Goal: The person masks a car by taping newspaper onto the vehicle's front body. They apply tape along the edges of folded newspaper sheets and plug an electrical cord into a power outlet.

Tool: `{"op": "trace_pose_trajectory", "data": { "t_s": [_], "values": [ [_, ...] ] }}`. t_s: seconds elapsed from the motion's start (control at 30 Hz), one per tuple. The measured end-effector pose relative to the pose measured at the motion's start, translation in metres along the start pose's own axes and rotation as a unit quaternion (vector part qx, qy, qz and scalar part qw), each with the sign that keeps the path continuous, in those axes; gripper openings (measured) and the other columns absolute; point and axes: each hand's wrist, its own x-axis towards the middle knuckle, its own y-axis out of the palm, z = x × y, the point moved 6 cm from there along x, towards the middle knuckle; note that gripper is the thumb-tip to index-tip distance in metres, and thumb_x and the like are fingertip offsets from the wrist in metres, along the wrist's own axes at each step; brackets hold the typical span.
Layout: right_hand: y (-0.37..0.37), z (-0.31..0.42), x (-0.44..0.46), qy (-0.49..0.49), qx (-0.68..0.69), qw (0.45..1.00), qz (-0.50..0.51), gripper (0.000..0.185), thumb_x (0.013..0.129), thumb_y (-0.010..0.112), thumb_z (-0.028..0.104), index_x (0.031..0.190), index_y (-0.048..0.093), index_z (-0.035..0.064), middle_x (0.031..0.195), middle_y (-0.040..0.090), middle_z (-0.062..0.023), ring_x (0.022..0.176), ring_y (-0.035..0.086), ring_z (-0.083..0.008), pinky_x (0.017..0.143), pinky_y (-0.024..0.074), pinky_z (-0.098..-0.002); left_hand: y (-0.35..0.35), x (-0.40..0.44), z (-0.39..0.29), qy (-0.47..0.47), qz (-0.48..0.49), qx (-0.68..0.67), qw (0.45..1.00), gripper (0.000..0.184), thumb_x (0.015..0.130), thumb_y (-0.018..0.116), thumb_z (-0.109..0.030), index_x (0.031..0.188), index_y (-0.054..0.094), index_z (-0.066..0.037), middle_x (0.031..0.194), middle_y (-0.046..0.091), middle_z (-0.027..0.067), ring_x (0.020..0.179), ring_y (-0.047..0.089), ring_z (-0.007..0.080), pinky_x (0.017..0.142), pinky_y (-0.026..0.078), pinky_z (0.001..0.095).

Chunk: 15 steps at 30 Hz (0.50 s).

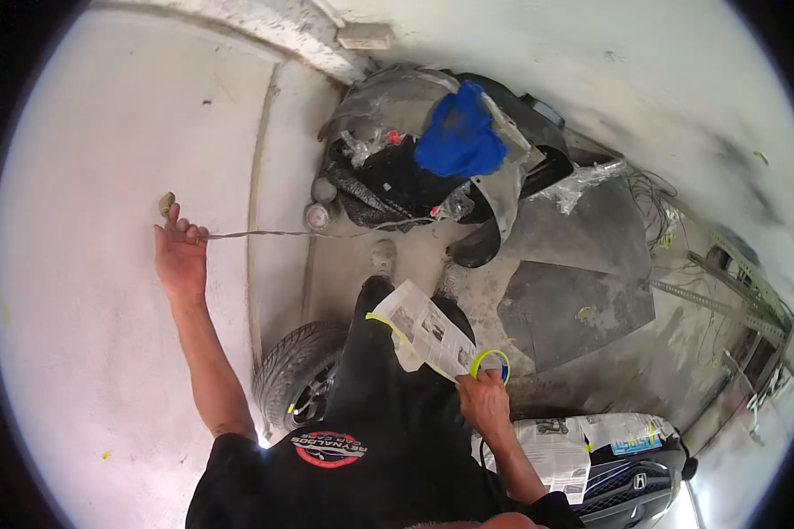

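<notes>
My left hand (183, 260) is raised by the pale wall, its fingers curled around a thin twisted cord (265, 233). A small tan knob-like piece (167, 204) sticks up beyond the fingertips; I cannot make out its kind. The cord runs to the right toward the pile of car parts. Low in front of my legs, my right hand (485, 404) grips a roll of yellow-green masking tape (505, 360) together with a sheet of newspaper (432, 331). A strip of the same tape edges the sheet's far left side.
Car body parts (397, 97) with a blue cloth (461, 132) on top lie piled ahead. A tire (295, 366) stands by my left leg. To the right are a dark flat mat (582, 313), metal rails (723, 304) and a bumper with a grille (613, 494), partly papered over.
</notes>
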Motion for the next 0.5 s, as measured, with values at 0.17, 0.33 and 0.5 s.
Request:
{"op": "trace_pose_trajectory", "data": {
  "t_s": [0.17, 0.33, 0.5],
  "values": [
    [0.004, 0.002, 0.000, 0.044, 0.036, 0.998, -0.001, 0.017, 0.087, 0.070, 0.017, 0.101, 0.075, 0.0092, 0.091, 0.068, -0.0184, 0.092, 0.063, -0.0382, 0.082, 0.0512, -0.0479, 0.046, 0.023, -0.001, -0.025, 0.082, 0.141, 0.986, 0.042, 0.110, 0.048, -0.036, 0.126, 0.060, 0.001, 0.070, 0.048, -0.0036, 0.062, 0.040, 0.0101, 0.066, 0.038, 0.0300],
    [0.011, 0.022, 0.005, 0.093, 0.056, 0.994, -0.010, 0.020, 0.088, 0.070, 0.018, 0.107, 0.075, 0.0100, 0.092, 0.068, -0.0190, 0.093, 0.062, -0.0395, 0.082, 0.0505, -0.0494, 0.105, 0.061, 0.045, -0.031, 0.150, 0.377, 0.914, 0.034, 0.105, 0.058, -0.031, 0.098, 0.068, 0.000, 0.071, 0.054, 0.0008, 0.061, 0.044, 0.0073, 0.059, 0.035, 0.0248],
    [0.024, 0.055, 0.024, 0.097, 0.058, 0.993, -0.026, 0.021, 0.089, 0.070, 0.017, 0.109, 0.073, 0.0103, 0.090, 0.067, -0.0184, 0.092, 0.061, -0.0393, 0.082, 0.0503, -0.0496, 0.128, 0.116, 0.074, 0.024, 0.161, 0.615, 0.772, 0.056, 0.088, 0.077, -0.054, 0.090, 0.070, 0.002, 0.059, 0.048, -0.0029, 0.055, 0.044, 0.0090, 0.052, 0.037, 0.0269]
  ]
}}
